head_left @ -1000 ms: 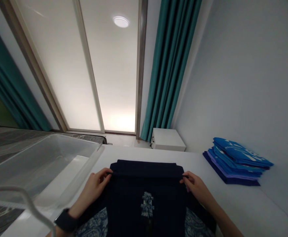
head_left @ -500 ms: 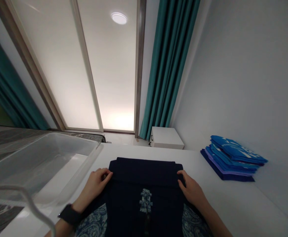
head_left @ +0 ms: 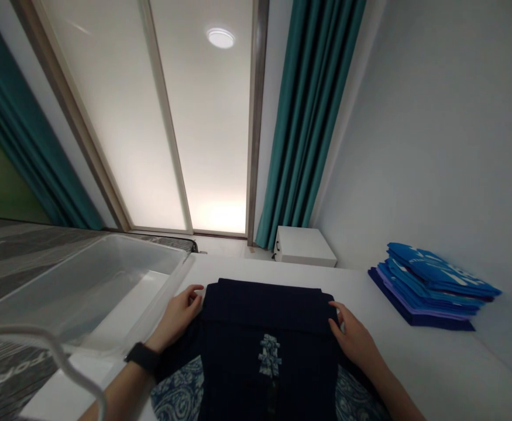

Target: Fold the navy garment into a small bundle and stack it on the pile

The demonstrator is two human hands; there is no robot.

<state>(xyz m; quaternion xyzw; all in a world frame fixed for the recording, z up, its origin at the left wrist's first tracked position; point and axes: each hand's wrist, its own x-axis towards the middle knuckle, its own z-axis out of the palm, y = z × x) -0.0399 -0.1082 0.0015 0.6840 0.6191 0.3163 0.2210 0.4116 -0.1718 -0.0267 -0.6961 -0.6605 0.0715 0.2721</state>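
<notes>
A navy garment (head_left: 238, 351) lies on the white table in front of me, its far edge folded over in a straight band. Small patterned fastening strips (head_left: 270, 354) run down its middle, and blue-and-white paisley panels (head_left: 181, 389) show at both lower sides. At the left far corner of the cloth is my left hand (head_left: 183, 310), a dark watch on its wrist, with thumb and forefinger a little apart. My right hand (head_left: 354, 336) rests against the right edge, its thumb and forefinger spread and the fingertips touching the fabric.
To the left stands a translucent plastic bin (head_left: 119, 263), with a pale curved cable or bar (head_left: 58, 356) in front of it. A stack of folded blue and purple cloths (head_left: 431, 286) sits at the right by the wall. Past the table is a white cabinet (head_left: 306, 245).
My left fingers have come off the garment's corner and loosened. The right hand stays at its edge. The whole view has shifted slightly, so things appear further right.
</notes>
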